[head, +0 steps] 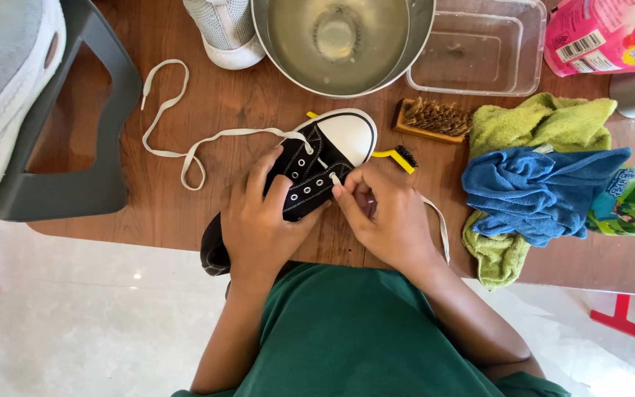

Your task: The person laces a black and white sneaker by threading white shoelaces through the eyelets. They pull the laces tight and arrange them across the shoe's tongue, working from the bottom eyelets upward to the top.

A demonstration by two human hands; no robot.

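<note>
Bright, even daylight fills the scene, and the picture is mostly sharp. The pale floor (75, 323) near the bottom left is close to washed out, with one small glare spot on it. The metal bowl (343, 40) at the far edge carries a soft sheen, the clear plastic tub (479, 48) beside it faint reflections. Shadows on the wooden table (207, 110) are short and soft, darkest under the grey chair (90, 147) at the left. The wide lens bends the edges, and the grey shoe (1, 81) at far left looms large and slightly soft
</note>
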